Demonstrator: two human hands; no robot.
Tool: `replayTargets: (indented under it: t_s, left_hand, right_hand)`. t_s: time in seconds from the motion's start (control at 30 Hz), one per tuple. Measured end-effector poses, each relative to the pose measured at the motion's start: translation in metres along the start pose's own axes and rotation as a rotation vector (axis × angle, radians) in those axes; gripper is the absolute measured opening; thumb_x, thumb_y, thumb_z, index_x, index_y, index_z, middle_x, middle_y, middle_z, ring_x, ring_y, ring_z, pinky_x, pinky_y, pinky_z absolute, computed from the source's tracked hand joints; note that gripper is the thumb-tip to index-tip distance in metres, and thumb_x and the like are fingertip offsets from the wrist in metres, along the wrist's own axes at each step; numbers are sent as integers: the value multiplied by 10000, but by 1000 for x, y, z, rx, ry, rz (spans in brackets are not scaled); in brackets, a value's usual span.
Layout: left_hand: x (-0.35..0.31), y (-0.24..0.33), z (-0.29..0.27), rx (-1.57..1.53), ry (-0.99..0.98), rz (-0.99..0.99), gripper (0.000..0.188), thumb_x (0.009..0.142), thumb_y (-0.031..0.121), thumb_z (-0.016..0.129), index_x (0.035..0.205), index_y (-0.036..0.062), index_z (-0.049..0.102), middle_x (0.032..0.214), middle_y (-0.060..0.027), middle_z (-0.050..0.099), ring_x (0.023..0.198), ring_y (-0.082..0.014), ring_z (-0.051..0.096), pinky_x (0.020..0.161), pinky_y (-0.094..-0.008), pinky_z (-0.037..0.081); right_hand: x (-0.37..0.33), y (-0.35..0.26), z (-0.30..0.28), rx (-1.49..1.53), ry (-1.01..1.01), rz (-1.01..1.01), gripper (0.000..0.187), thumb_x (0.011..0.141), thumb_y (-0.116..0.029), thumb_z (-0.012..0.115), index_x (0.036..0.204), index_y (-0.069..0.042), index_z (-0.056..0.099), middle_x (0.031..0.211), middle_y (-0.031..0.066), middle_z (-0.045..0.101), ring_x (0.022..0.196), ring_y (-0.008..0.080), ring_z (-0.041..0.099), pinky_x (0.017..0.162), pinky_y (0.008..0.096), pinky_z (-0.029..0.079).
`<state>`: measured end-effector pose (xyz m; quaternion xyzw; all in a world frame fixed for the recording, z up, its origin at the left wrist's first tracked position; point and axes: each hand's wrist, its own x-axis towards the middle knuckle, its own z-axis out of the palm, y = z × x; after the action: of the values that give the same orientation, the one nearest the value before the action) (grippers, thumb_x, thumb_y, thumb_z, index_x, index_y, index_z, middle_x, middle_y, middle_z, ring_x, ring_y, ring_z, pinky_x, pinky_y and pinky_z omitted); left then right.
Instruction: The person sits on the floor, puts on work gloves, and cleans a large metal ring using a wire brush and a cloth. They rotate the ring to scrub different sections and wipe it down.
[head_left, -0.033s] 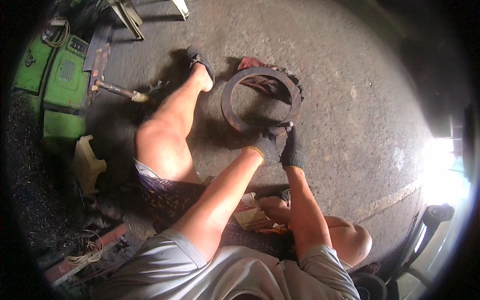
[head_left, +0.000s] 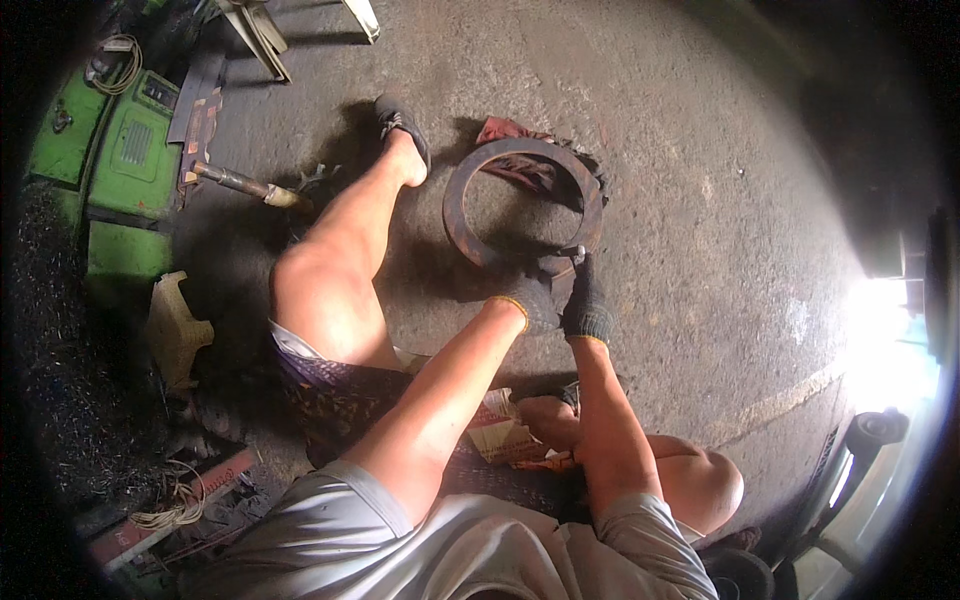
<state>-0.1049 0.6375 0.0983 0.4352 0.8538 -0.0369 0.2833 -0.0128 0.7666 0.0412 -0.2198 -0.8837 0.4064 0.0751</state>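
Note:
A flat, rusty metal ring (head_left: pixel 462 205) leans over a dark red rag (head_left: pixel 505 128) on the concrete floor in front of me. My left hand (head_left: pixel 538 303), in a dark knit glove with a yellow cuff, is closed at the ring's near edge; shadow hides most of its fingers. Just to its right is my right hand (head_left: pixel 586 305), gloved alike. Its fingers are closed round a small tool with a shiny metal end (head_left: pixel 578 253), which shows at the ring's lower right. The rest of that tool is hidden, so its kind cannot be told.
My bare legs frame the work, the left shoe (head_left: pixel 400 120) beyond the ring's left. Farther left lie a metal rod (head_left: pixel 235 180), a cream stool (head_left: pixel 178 330), green machinery (head_left: pixel 135 150) and dark metal shavings (head_left: pixel 70 370). Pale legs of a stand (head_left: pixel 258 40) rise at the back.

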Motion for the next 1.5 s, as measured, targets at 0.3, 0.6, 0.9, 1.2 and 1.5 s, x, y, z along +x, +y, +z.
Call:
replayTargets:
  t_s: [0.3,0.6,0.9,1.2,1.5]
  left_hand:
    - [20,-2,43,-20,59,34,806,862,563,616,1430,-8,591,1504,-242,544,1434,-391,476,1212,-490,327]
    - [7,5,-2,-19,-233,11,837,839,592,623,1421,-10,601,1501,-256,541,1431,-410,475,1209,-523,324]
    - [6,2,10,-119,-70,-8,922,818,673,630,1437,-9,583,1522,-258,518,1456,-439,426,1241,-522,277]
    - [-8,8,-23,-62,-150,-33,969,790,719,628,1468,29,562,1540,-222,512,1447,-367,465,1218,-476,341]
    - [-8,6,-10,-46,-7,-24,889,804,718,644,1354,20,655,1442,-233,594,1347,-391,551,1173,-462,383]
  right_hand:
    - [-8,-8,-8,-106,13,35,652,984,-102,525,1606,-116,330,1299,334,628,1165,493,639,918,518,523]
    - [4,-2,-2,-37,113,-22,651,955,14,471,1584,-94,343,1284,378,604,1176,504,624,922,535,513]
    - [-4,11,-1,3,81,79,670,910,77,424,1564,-63,383,1272,340,629,1153,495,631,929,522,517]
    - [6,1,-7,-52,71,36,647,974,27,353,1599,-141,359,1302,326,630,1162,493,636,923,537,522]
    - [6,3,-9,-88,-13,20,616,1014,-56,396,1617,-163,332,1352,333,597,1174,511,621,934,544,516]
